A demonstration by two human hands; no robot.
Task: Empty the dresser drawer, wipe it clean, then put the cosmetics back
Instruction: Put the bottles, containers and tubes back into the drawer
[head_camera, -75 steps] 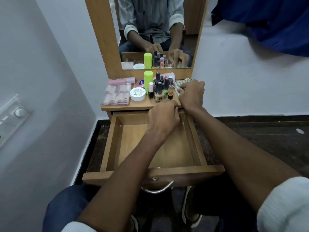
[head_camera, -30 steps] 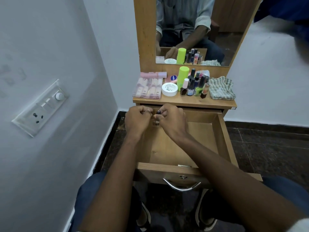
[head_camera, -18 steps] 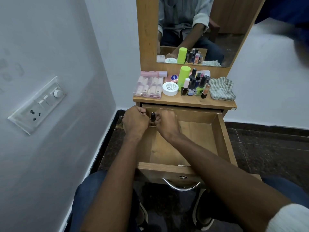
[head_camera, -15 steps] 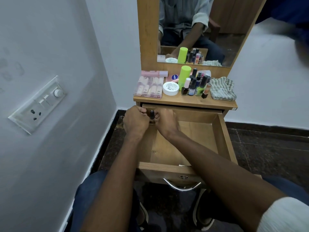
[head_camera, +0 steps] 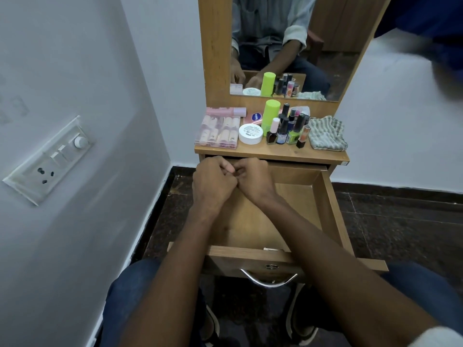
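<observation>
Your left hand (head_camera: 213,182) and right hand (head_camera: 254,180) meet knuckle to knuckle at the middle of the frame, over the back left corner of the open light-brown wooden drawer (head_camera: 325,216), just under the front edge of the wooden tabletop (head_camera: 275,152). Both grips are curled tight with the fingertips turned toward each other; whatever they may be pinching is hidden between the fingers, so I cannot tell whether either hand holds anything. The drawer floor that shows to the right of your forearms is bare wood, and its curved metal handle (head_camera: 269,280) sits at lower centre.

The cosmetics stand on the tabletop above your hands. At the left lies a clear plastic case of pale pink tubes (head_camera: 218,131), with a pink tube (head_camera: 225,111) behind it. Just right of the case is a round white cream jar (head_camera: 250,134), and behind that a tall lime-green cylindrical bottle (head_camera: 271,112). A cluster of small nail polish bottles with dark caps (head_camera: 288,131) stands beside the jar. At the right end lies a crumpled green-and-white striped cloth (head_camera: 325,132), touching the cluster.

A wood-framed mirror (head_camera: 288,46) rises behind, and a white switch panel (head_camera: 47,159) is on the left wall.
</observation>
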